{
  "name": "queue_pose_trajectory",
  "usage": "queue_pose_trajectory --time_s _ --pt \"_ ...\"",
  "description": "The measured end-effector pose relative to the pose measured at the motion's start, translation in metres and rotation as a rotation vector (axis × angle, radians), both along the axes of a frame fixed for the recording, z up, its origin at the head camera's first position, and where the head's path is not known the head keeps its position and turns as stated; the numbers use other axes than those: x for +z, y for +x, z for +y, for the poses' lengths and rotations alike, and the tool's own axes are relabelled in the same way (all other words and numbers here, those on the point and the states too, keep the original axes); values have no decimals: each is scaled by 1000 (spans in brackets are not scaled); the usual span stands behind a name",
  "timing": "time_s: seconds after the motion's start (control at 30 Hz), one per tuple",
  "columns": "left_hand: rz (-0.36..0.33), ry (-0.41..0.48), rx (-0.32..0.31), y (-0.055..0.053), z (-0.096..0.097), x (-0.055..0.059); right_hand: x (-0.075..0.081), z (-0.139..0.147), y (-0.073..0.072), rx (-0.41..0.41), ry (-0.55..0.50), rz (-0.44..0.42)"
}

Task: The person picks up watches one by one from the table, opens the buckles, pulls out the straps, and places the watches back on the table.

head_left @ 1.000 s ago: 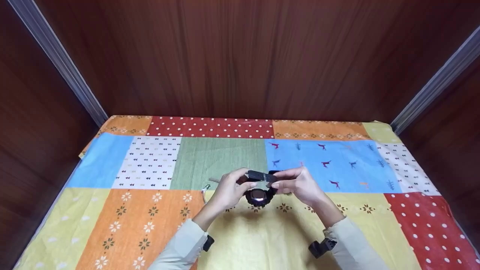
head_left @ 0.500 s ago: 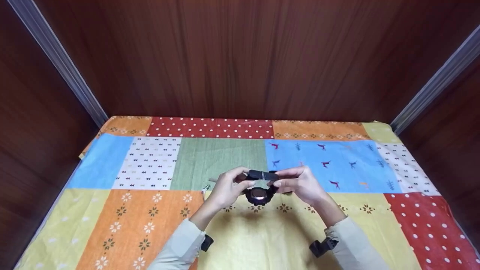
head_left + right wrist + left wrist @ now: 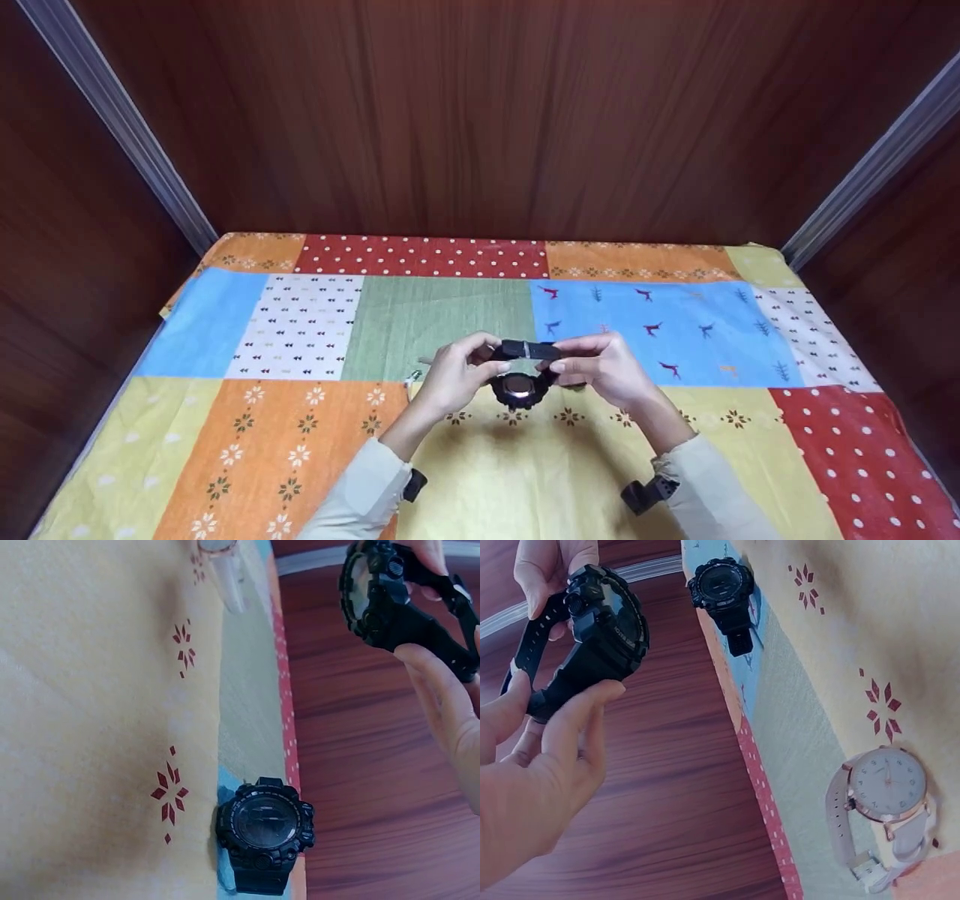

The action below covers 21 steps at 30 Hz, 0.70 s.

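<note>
Both hands hold a black digital watch (image 3: pixel 519 388) up over the cloth, its dial toward the person. The black strap (image 3: pixel 529 350) loops away behind the dial, a lighter band across its middle. The left hand (image 3: pixel 454 379) pinches one side of this strap between thumb and fingers. On the other side, the right hand (image 3: pixel 609 375) pinches it too. In the left wrist view, holes show along the strap. A second black watch (image 3: pixel 266 829) lies on the cloth near the right hand. Near the left hand rests a pale-strapped watch (image 3: pixel 889 784) with a rose-gold case.
A patchwork cloth (image 3: pixel 300 450) in several colours covers the table. Dark wood-grain panels (image 3: pixel 450 112) stand behind it and at both sides, with grey metal strips (image 3: pixel 124 124) at the corners. Black wrist-camera mounts (image 3: pixel 649 493) sit at both sleeves.
The held watch and its strap have shifted very slightly to the right, and the lighter band sits nearer the strap's middle. Both hands keep their grip.
</note>
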<state>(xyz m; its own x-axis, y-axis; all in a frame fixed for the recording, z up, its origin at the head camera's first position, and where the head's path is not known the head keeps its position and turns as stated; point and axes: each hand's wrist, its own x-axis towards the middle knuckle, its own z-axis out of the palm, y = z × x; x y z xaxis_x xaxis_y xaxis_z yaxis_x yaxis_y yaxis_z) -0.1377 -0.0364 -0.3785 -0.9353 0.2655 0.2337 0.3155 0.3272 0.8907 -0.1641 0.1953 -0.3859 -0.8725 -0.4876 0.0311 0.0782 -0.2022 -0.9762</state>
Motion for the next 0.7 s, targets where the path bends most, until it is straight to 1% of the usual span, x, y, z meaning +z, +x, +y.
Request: queue_pose_trajectory --time_s 0.1,0.2,0.33,0.43,0.57,0.7 --pt "16 -33 24 0 1 0 1 0 0 -30 61 18" --pt "29 -59 46 1 2 0 4 -1 0 -68 156 36" --pt "17 -86 73 2 4 1 8 -2 0 -106 289 64" --pt "2 -100 86 4 5 3 11 -1 1 -117 359 97" --pt "-22 -84 84 4 6 4 14 -1 2 -120 411 134" --pt "-46 -54 76 3 6 4 15 -1 2 -116 421 149"
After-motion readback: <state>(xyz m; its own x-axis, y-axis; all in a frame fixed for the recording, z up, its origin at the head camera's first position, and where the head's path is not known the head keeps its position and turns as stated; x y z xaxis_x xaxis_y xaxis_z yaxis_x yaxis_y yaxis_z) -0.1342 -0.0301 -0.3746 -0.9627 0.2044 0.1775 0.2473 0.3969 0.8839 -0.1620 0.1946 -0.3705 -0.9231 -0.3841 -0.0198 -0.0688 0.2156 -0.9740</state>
